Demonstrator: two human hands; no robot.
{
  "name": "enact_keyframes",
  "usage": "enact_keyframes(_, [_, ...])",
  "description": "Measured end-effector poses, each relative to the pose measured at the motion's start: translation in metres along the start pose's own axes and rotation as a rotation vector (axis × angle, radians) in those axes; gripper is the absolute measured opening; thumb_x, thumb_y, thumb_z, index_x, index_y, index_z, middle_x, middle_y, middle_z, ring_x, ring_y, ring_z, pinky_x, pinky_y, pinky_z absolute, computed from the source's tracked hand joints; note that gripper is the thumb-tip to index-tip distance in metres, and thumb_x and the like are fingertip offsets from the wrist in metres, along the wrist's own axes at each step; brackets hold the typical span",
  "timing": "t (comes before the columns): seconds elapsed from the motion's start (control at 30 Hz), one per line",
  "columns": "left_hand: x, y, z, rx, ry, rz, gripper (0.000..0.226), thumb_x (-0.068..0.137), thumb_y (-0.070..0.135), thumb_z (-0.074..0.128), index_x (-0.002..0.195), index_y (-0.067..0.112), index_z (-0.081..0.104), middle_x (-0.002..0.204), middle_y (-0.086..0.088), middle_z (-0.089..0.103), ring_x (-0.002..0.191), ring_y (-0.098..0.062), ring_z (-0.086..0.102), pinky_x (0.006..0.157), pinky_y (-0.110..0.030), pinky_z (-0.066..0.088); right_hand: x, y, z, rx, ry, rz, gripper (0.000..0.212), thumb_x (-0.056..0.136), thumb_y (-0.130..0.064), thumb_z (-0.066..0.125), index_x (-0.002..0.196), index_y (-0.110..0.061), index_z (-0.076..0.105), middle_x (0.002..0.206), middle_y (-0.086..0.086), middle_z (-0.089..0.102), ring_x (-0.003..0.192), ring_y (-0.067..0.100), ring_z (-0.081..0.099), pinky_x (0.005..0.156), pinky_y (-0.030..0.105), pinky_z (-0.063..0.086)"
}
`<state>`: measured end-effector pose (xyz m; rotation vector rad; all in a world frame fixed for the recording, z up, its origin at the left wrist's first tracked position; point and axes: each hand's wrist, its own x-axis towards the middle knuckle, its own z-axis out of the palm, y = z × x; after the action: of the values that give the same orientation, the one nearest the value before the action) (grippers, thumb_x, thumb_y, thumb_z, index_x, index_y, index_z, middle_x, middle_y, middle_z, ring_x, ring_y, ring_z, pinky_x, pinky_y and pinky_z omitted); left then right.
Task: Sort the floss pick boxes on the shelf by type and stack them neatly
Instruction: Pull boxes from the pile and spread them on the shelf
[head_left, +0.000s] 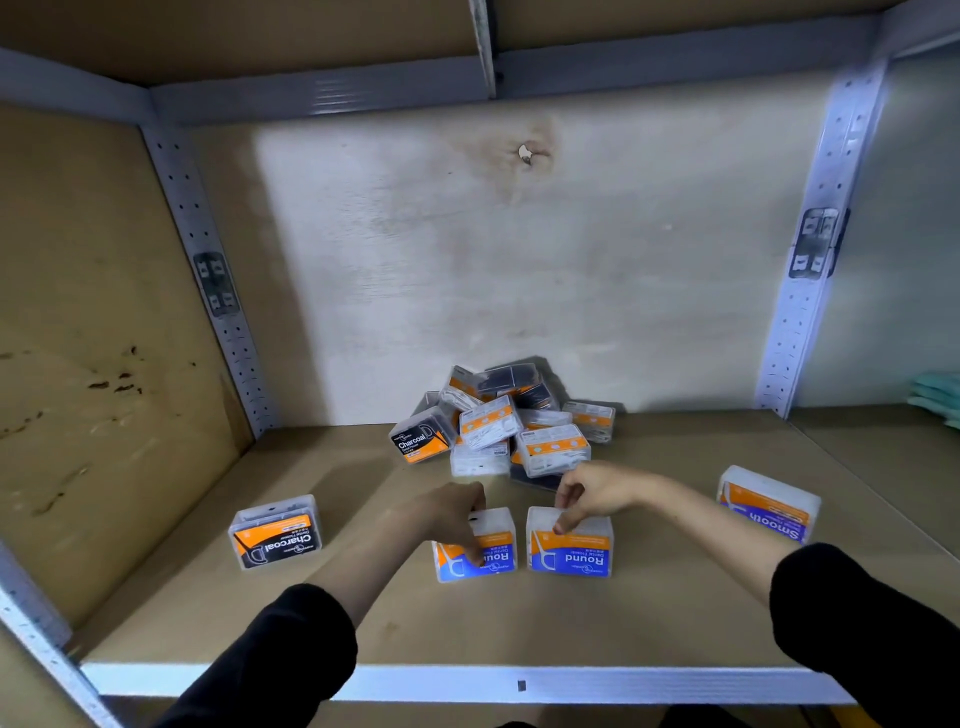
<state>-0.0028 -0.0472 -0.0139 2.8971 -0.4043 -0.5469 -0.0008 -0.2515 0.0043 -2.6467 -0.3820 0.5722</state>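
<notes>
- Left hand (457, 512), lower centre of frame: fingers clamped over left Round box (475, 551), thumb on its front label.
- Right hand (587, 493): fingertips pinching top edge of right Round box (570, 545).
- Both Round boxes upright on shelf board (519, 623), just beside each other, narrow gap between.
- Charcoal box (275, 530) alone at lower left.
- Smooth box (768, 503) alone at right.
- Unsorted pile of boxes (509, 426) at centre, against back panel.

Both arms reach forward, black sleeves pushed to mid-forearm. Left hand (457, 519) palm-down, fingers curled downward. Right hand (584, 496) bent at wrist, fingertips pinched downward.
</notes>
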Motion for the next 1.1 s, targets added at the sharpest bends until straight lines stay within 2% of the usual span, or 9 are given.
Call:
enact_keyframes(0.17, [0.002,-0.006,-0.006,-0.04,-0.015,0.009,0.056,0.077,0.041,0.069,0.122,0.014,0.049,0.128,-0.004,0.054,0.113,-0.02,0.053,0.089,-0.028,0.043,0.003,0.003,-0.005,-0.008,0.088,-0.034,0.027,0.085,-0.025,0.064,0.104,-0.006,0.07,0.107,0.006,0.069,0.089,0.01,0.054,0.068,0.02,0.041])
enact_keyframes(0.27, [0.005,-0.012,-0.013,-0.107,0.035,0.005,0.041,0.078,0.054,0.062,0.102,0.022,0.059,0.115,0.001,0.061,0.102,-0.016,0.056,0.093,-0.03,0.046,0.008,0.004,-0.009,-0.041,0.194,-0.057,0.025,0.084,-0.017,0.065,0.105,-0.005,0.069,0.112,0.01,0.069,0.097,0.02,0.062,0.07,0.022,0.045])
enact_keyframes(0.33, [0.007,-0.017,-0.02,-0.145,0.108,0.026,0.03,0.08,0.052,0.061,0.085,0.023,0.058,0.095,0.005,0.061,0.093,-0.014,0.058,0.084,-0.026,0.047,0.014,0.005,-0.013,-0.064,0.256,-0.067,0.027,0.081,-0.012,0.067,0.107,-0.003,0.068,0.111,0.012,0.069,0.103,0.024,0.063,0.064,0.019,0.041])
enact_keyframes(0.43, [0.012,-0.026,-0.033,-0.196,0.201,0.027,0.02,0.084,0.035,0.064,0.088,0.017,0.057,0.075,0.013,0.049,0.075,-0.005,0.048,0.059,-0.007,0.034,0.03,0.008,-0.018,-0.133,0.33,-0.08,0.028,0.081,-0.01,0.066,0.109,-0.003,0.066,0.114,0.012,0.067,0.106,0.023,0.061,0.068,0.018,0.038])
enact_keyframes(0.57, [0.03,-0.047,-0.05,-0.125,0.369,-0.013,0.032,0.082,0.013,0.066,0.112,0.002,0.059,0.093,-0.001,0.058,0.089,-0.014,0.047,0.06,-0.006,0.037,0.049,0.014,-0.022,-0.238,0.368,-0.075,0.039,0.082,-0.014,0.065,0.12,-0.008,0.058,0.126,0.009,0.056,0.115,0.022,0.051,0.091,0.028,0.041])
enact_keyframes(0.63, [0.041,-0.06,-0.057,-0.092,0.409,-0.088,0.036,0.083,0.009,0.062,0.118,0.001,0.055,0.117,-0.012,0.059,0.101,-0.024,0.054,0.079,-0.023,0.043,0.056,0.016,-0.022,-0.3,0.378,-0.085,0.05,0.08,-0.018,0.066,0.127,-0.009,0.051,0.131,0.008,0.048,0.122,0.022,0.044,0.099,0.031,0.038])
enact_keyframes(0.7, [0.054,-0.074,-0.06,-0.046,0.447,-0.151,0.038,0.085,0.01,0.058,0.122,0.003,0.052,0.126,-0.015,0.053,0.114,-0.029,0.052,0.089,-0.032,0.041,0.063,0.018,-0.02,-0.36,0.374,-0.096,0.06,0.079,-0.023,0.068,0.133,-0.011,0.044,0.137,0.006,0.042,0.127,0.023,0.039,0.103,0.033,0.036])
enact_keyframes(0.93, [0.086,-0.107,-0.06,-0.003,0.439,-0.161,0.061,0.084,0.013,0.063,0.139,0.006,0.037,0.14,-0.013,0.04,0.128,-0.028,0.043,0.101,-0.029,0.035,0.082,0.027,-0.014,-0.423,0.356,-0.143,0.065,0.08,-0.028,0.067,0.136,-0.014,0.038,0.139,0.005,0.037,0.13,0.021,0.032,0.105,0.031,0.032])
enact_keyframes(1.1, [0.099,-0.115,-0.059,-0.07,0.384,-0.082,0.051,0.081,0.01,0.066,0.129,0.006,0.049,0.13,-0.015,0.047,0.118,-0.029,0.049,0.092,-0.027,0.038,0.085,0.028,-0.028,-0.489,0.31,-0.204,0.061,0.08,-0.034,0.066,0.133,-0.012,0.044,0.135,0.004,0.045,0.125,0.02,0.04,0.102,0.03,0.036])
